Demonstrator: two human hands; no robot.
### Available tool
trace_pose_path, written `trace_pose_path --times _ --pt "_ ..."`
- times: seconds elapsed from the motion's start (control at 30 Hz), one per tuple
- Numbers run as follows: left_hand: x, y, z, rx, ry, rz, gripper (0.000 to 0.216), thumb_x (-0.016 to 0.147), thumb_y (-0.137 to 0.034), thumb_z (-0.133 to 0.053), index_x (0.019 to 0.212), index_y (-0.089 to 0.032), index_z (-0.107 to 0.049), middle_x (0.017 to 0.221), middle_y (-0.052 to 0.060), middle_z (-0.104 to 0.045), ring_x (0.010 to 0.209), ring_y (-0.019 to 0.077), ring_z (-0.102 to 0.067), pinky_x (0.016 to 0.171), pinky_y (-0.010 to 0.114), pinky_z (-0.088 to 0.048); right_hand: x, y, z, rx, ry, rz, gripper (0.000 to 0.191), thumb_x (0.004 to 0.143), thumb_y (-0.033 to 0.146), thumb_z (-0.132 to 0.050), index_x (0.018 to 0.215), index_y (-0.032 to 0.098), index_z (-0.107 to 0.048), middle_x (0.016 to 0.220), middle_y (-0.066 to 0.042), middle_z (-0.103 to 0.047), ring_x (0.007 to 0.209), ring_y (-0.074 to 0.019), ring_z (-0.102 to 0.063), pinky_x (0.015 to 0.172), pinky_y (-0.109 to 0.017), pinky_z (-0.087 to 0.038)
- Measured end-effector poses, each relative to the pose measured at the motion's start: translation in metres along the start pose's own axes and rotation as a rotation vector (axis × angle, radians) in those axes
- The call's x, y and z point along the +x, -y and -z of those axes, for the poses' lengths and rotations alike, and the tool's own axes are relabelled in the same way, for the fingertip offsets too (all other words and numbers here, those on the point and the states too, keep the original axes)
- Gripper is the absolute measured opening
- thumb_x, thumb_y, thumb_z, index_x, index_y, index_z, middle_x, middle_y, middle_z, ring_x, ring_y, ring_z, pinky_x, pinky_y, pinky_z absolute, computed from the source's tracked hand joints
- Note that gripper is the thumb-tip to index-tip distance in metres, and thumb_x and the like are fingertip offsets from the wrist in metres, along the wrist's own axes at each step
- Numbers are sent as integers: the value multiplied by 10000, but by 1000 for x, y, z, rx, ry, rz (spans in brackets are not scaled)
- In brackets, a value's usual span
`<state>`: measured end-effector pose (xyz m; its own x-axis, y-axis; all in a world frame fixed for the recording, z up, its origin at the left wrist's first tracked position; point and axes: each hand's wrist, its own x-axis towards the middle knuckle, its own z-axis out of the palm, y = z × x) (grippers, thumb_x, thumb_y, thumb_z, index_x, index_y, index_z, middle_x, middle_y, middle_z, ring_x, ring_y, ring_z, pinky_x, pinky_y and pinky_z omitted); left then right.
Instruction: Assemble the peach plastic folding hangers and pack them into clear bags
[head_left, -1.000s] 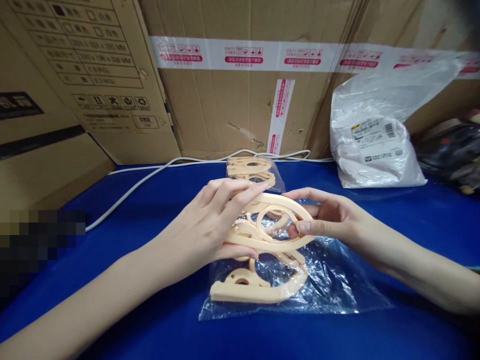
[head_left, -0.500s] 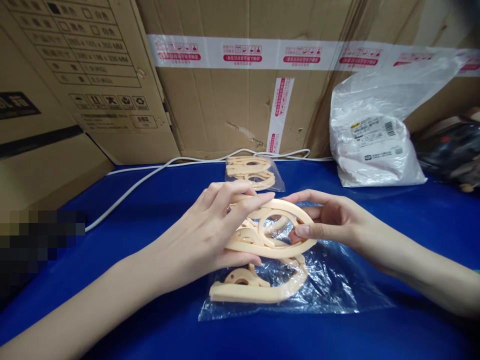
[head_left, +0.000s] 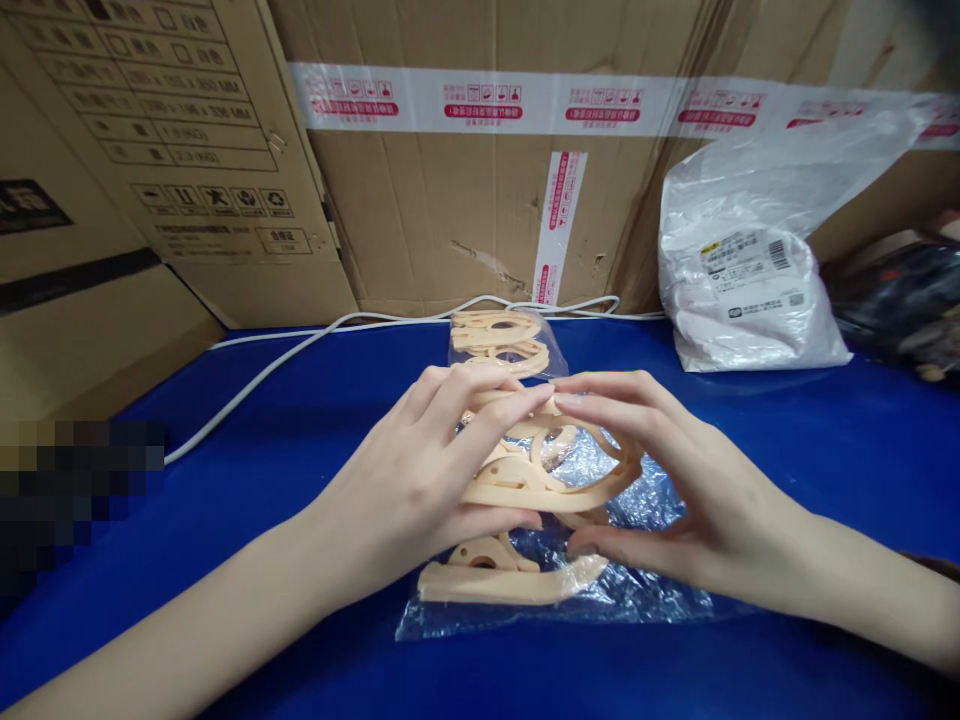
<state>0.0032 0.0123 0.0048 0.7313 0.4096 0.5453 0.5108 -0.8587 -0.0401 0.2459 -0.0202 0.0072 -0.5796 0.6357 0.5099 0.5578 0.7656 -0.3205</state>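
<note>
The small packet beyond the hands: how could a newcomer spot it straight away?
Start at the big cardboard panel at the back, and find the white cord along its foot. Near the middle, on the blue surface by the cord, lies the packet: clear plastic holding cream-coloured curved pieces. Unlike the similar bag beneath the left hand and right hand, it lies farther back.

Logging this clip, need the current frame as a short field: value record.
Left hand: gripping cream openwork piece
Right hand: fingers at the piece's far edge, thumb spread away; firm contact unclear
Beneath: crumpled clear bag with cream parts
Beyond: second clear bag, also with cream parts
Back right: white bag, printed label
Backdrop: cardboard
Surface: blue tabletop
</note>
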Motion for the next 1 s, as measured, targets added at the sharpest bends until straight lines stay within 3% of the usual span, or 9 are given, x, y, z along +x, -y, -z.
trace_pose_path --times 0.27,0.4,0.43,0.5,0.57,0.63,0.7,0.9,1.0 --pt "0 -12 -2 -192 -27 79 634 879 -393 -668 1403 -250 -340 1313 112 -470 1212 278 -479 1033 463 -437 -3 2 0 -291 -27 144 641 878 297 -632 1448 235 -344 1373 -144 -505 1206 -269 -541 907 -397 -534" --pt "1 -20 0 -445 -67 333 913 779 -521 -735 1484 -317 -192 1450 111 -405 1279 313 -460 989 467 -493 -2 4 0 -312 -85 123 729 820 294 -669 1459 258 -320 1350 -145 -528 1204 -304 -548 896 -423 -537" --pt "2 -21 1 -542 -71 431 889 781 -549 -718 1477 -316 -216 1426 104 -448 1235 301 -508 928 436 -531 -2 5 -1 -305 -97 115 733 809 292 -677 1453 255 -327 1347 -146 -531 1206 -305 -547 904 -421 -535" --pt "5 -23 3 -761 -9 601 618 851 -534 -641 1374 -294 -415 1236 60 -613 1061 248 -625 795 359 -570 -2 7 -2 -284 -104 104 734 798 277 -682 1444 250 -335 1350 -143 -532 1207 -297 -550 918 -409 -531" --pt "10 -23 4 -914 111 678 311 901 -475 -586 1108 -249 -630 961 7 -700 873 202 -674 723 312 -562 -1 8 -3 -256 -93 96 732 802 267 -673 1447 260 -326 1366 -132 -530 1196 -285 -562 917 -399 -537" --pt "13 -22 4 -942 208 678 249 900 -425 -582 848 -207 -691 793 -13 -700 783 188 -671 709 300 -544 0 8 -4 -228 -71 88 718 821 273 -657 1453 272 -316 1387 -128 -520 1179 -277 -578 906 -397 -548" --pt "14 -22 4 -911 216 667 263 886 -385 -588 739 -191 -687 736 -17 -696 736 180 -657 690 291 -527 0 7 -5 -213 -61 83 713 837 283 -650 1459 271 -303 1412 -133 -498 1201 -274 -566 891 -386 -558" --pt "12 -23 3 -898 195 665 220 883 -353 -591 779 -194 -703 774 -24 -713 726 162 -654 697 274 -515 0 3 -10 -202 -58 96 792 834 288 -664 1492 252 -225 1403 -136 -481 1275 -253 -501 870 -335 -562" --pt "11 -20 2 -842 185 610 254 895 -432 -585 860 -211 -707 892 -8 -718 858 191 -666 773 298 -518 0 2 -5 -241 -66 81 788 811 280 -670 1480 264 -254 1388 -127 -490 1228 -261 -538 855 -350 -566"
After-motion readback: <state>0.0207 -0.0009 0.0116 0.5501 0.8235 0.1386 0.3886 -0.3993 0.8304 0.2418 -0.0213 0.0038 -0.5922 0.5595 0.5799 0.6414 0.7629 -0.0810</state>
